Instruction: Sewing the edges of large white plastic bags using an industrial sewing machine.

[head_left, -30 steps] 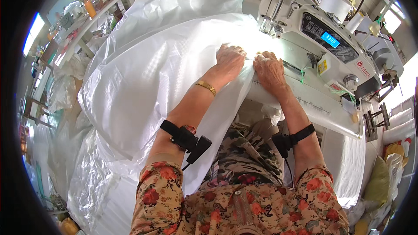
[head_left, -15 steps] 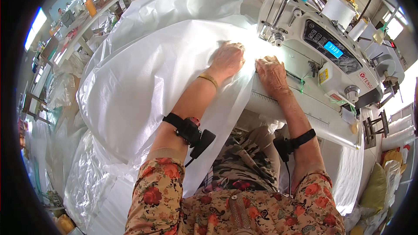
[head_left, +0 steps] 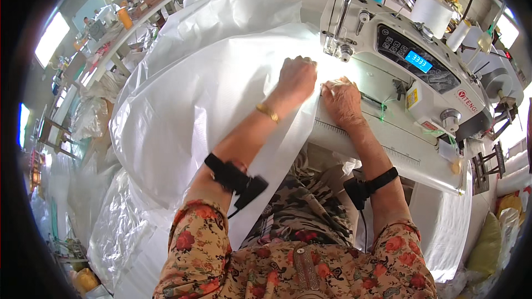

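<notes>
Head view: white sheet (head_left: 177, 94) spreads across the left and centre of the frame, under your curled left hand (head_left: 298, 80), its edge beside your right hand (head_left: 342, 102), fingers bent. Your hands sit closer together than half a second ago; glare hides whether either grips. Upper right, the sewing machine (head_left: 410, 58) bears red lettering, a yellow label (head_left: 412, 98) and blue screen (head_left: 418, 62) digits.

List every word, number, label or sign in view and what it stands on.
Wording and numbers not copied:
Blue display on the white sewing machine: digits, legible.
Machine's front: red logo, legible lettering.
Yellow label, red label, also on the machine: too small.
Black control panel: button symbols, too small.
Table edge: ruler scale, too small.
</notes>
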